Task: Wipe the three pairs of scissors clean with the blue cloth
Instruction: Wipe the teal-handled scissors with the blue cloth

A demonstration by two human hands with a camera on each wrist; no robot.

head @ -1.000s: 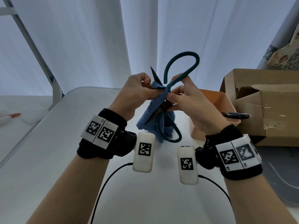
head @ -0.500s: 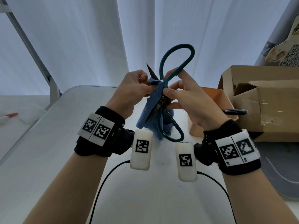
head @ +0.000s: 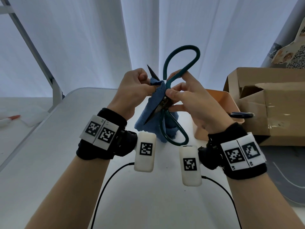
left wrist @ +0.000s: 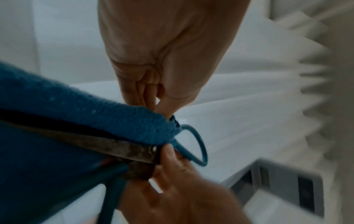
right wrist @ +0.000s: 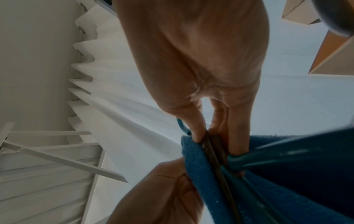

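Note:
Green-handled scissors (head: 181, 63) stand open in the air above the table, one dark blade pointing up, the other down. My right hand (head: 186, 100) pinches them at the pivot (left wrist: 153, 149), thumb on one side and fingers behind. My left hand (head: 135, 90) pinches the blue cloth (head: 153, 113) around the upper blade, whose tip (head: 151, 70) pokes out above. The cloth (left wrist: 57, 121) hangs down behind the lower blade (left wrist: 95, 144). In the right wrist view the cloth (right wrist: 201, 159) lies against the blade edge. Another pair of scissors (head: 241, 115) lies on the orange bin's rim.
An orange bin (head: 219, 103) stands right of the hands, with an open cardboard box (head: 272, 103) behind it. The white table (head: 49, 146) reaches left to a rounded edge. A red-tipped pen (head: 11, 118) lies on a surface at the far left. White curtains hang behind.
Both hands and the scissors rose a little. The cloth in my left hand has slid up the upper blade, so less of the tip shows.

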